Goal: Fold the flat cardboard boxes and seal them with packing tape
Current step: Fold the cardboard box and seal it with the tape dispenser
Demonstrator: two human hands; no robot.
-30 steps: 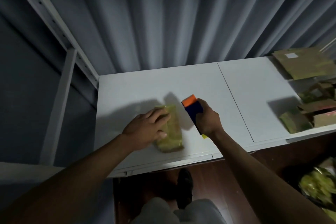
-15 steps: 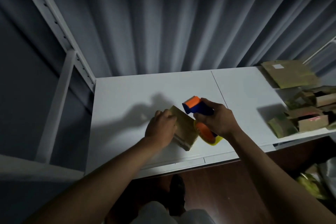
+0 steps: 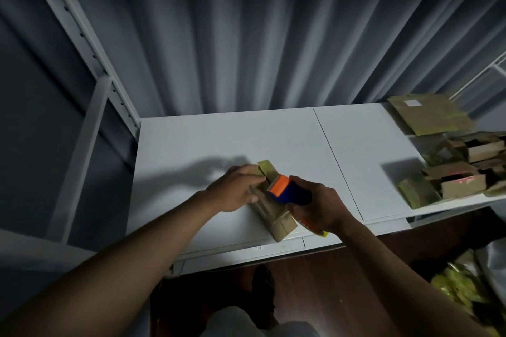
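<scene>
1. A small brown cardboard box [image 3: 273,210] is seen low in the middle of the frame, lying on a white shelf [image 3: 208,145]. It is long and thin. Two flaps stick up at its far end. What is inside cannot be seen.
2. The left hand [image 3: 235,190] is laid on the left side of the box, with its fingers bent over the top edge.
3. A tape gun [image 3: 287,191] is gripped by the right hand [image 3: 320,206]. The gun is blue with an orange tip, and the tip is pressed on top of the box. A bit of an orange and yellow tape roll [image 3: 312,226] is seen under the hand.
4. At the right of the frame a pile of boxes [image 3: 457,172] is seen on the same shelf. At least two made-up boxes are open on one side and look dark inside. An exact count cannot be given, as the pile is blurred.
5. A stack of flat cardboard [image 3: 430,115] is lying behind the pile, at the upper right. A small white label is stuck on the top sheet.
6. A grey curtain [image 3: 246,49] with long soft folds is hung behind the shelf.
7. Something yellow-green and crinkly [image 3: 462,293] is seen in the lower right corner, by a dark wood floor [image 3: 315,282].
</scene>
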